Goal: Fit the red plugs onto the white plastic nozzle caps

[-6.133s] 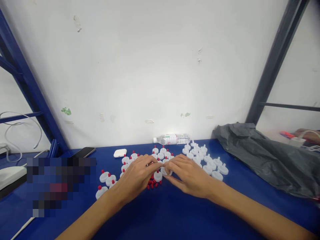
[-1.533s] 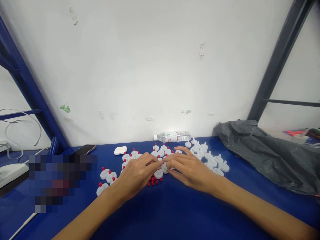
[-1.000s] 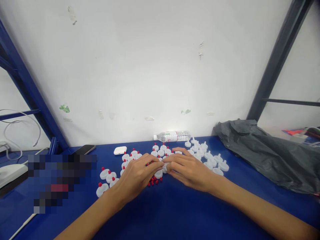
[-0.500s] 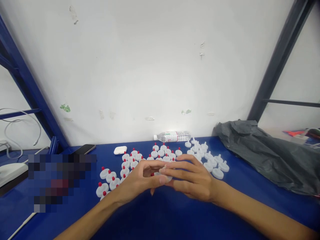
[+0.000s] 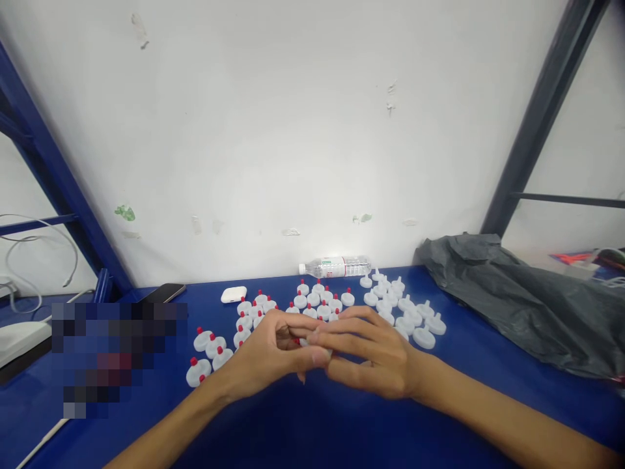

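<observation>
My left hand [image 5: 273, 348] is closed around a white nozzle cap with a red tip [image 5: 303, 342], mostly hidden by the fingers. The fingers of my right hand [image 5: 374, 352] meet those of my left hand and press on the same cap from the right side. On the blue table behind and to the left stand several white nozzle caps with red tips [image 5: 222, 359]. Several plain white nozzle caps [image 5: 424, 337], without red tips, lie in a group behind my right hand.
A clear plastic bottle [image 5: 336, 266] lies along the wall, with a white earbud case [image 5: 234, 294] to its left. A phone [image 5: 166, 292] and a blurred-out patch occupy the left side. Dark grey plastic sheeting [image 5: 498, 306] covers the right. Metal posts [image 5: 532, 124] rise at both sides.
Both hands stay together on the cap, with the fingers shifted slightly and less of the cap showing. The whole view has moved a little.
</observation>
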Tool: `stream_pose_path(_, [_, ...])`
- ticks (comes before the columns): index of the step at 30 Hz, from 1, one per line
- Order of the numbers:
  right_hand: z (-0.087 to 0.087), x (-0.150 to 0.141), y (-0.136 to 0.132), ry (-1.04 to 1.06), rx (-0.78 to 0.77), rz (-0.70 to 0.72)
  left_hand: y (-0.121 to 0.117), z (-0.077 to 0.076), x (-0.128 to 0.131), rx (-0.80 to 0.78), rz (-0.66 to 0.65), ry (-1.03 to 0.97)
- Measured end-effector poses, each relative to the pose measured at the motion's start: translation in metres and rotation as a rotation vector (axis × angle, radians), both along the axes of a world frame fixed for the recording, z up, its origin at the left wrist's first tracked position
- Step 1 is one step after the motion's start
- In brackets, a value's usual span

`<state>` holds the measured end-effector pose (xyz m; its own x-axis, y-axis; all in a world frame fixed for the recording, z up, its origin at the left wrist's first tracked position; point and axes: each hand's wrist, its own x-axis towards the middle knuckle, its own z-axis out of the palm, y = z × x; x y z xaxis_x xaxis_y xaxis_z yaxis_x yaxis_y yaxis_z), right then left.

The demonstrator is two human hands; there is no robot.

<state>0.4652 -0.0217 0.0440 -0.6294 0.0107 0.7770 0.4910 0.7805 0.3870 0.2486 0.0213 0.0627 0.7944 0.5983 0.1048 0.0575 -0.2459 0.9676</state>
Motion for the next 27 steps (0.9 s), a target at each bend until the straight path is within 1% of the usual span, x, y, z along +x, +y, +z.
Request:
stream_pose_path(1, [0.002,0.003,0.003,0.016,-0.019,-0.027,0.003,0.002,-0.002,0.101,0.058,0.022])
stream_pose_path(2, [0.003,0.007,0.006,0.042,-0.052,-0.068,0.007,0.003,-0.004,0.242,0.143,0.059])
stream_pose_path(4, [0.007,0.019,0.015,0.115,-0.139,-0.18,0.017,0.004,-0.01,0.605,0.33,0.203])
stream_pose_path(5, [0.009,0.026,0.02,0.149,-0.181,-0.241,0.022,0.004,-0.014,0.813,0.411,0.304])
stream_pose_path(6, [0.01,0.033,0.024,0.166,-0.223,-0.294,0.028,0.004,-0.017,0.99,0.412,0.415])
stream_pose_path(7, [0.011,0.04,0.029,0.162,-0.271,-0.339,0.033,0.004,-0.021,1.112,0.392,0.507])
stream_pose_path(8, [0.012,0.046,0.032,0.14,-0.32,-0.371,0.037,0.004,-0.023,1.176,0.361,0.585])
stream_pose_path(10, [0.013,0.056,0.038,0.049,-0.437,-0.416,0.041,0.004,-0.027,1.217,0.288,0.68])
stream_pose_path(13, [0.011,0.064,0.043,-0.089,-0.573,-0.438,0.042,0.003,-0.029,1.193,0.215,0.727])
stream_pose_path(15, [0.008,0.064,0.044,-0.149,-0.614,-0.422,0.041,0.001,-0.029,1.172,0.187,0.74])
stream_pose_path(18, [0.004,0.062,0.044,-0.177,-0.634,-0.385,0.041,-0.001,-0.029,1.139,0.166,0.756])
stream_pose_path(20, [0.004,0.061,0.044,-0.182,-0.649,-0.399,0.041,-0.002,-0.029,1.1,0.165,0.759])
stream_pose_path(23, [0.009,0.064,0.046,-0.178,-0.665,-0.513,0.039,0.0,-0.031,1.04,0.186,0.785])
stream_pose_path(27, [0.011,0.074,0.053,-0.108,-0.62,-0.808,0.036,0.0,-0.032,0.982,0.226,0.856])
